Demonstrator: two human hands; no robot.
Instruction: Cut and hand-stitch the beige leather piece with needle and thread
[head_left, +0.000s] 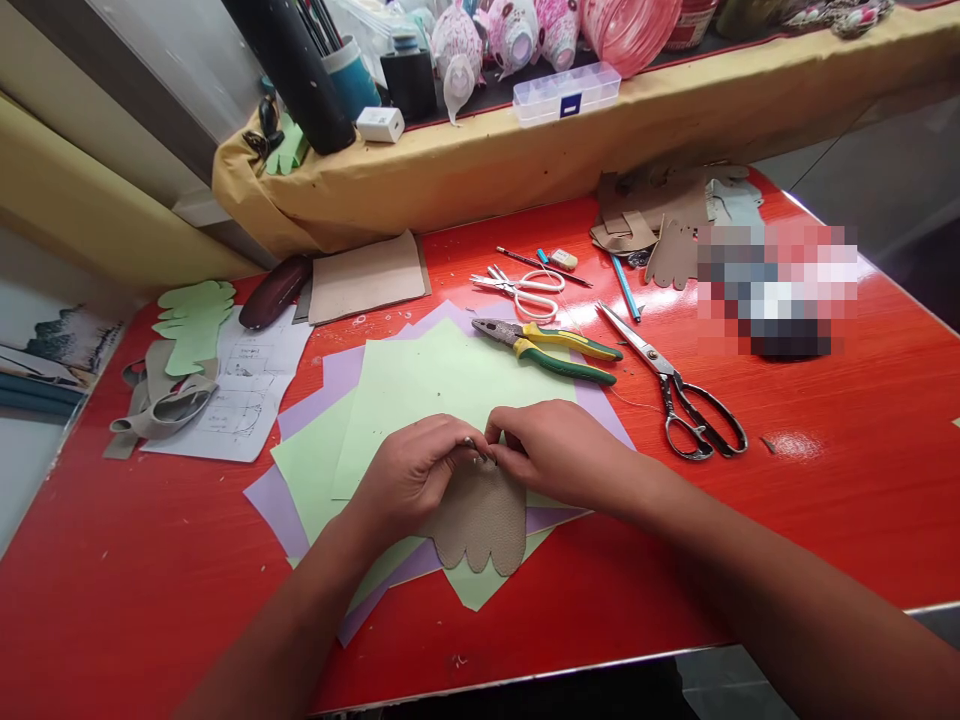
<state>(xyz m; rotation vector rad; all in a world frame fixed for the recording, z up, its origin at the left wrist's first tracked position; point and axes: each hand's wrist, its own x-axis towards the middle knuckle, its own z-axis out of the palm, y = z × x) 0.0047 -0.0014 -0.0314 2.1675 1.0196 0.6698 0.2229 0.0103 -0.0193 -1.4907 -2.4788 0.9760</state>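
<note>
My left hand is closed, its fingers pinching the upper edge of a beige leather piece with a scalloped lower edge. A small shiny metal bit shows at its fingertips, too tiny to name. Thumb and forefinger of my right hand meet in a pinch at the same edge, against the left fingertips; what lies between them is hidden. Under the leather are stacked green paper sheets and purple sheets. Pliers with green and yellow handles lie just beyond my hands.
Large scissors lie to the right, small white scissors farther back. Brown leather scraps, a glasses case, a drawing sheet and a green scalloped cutout surround the work area on the red table.
</note>
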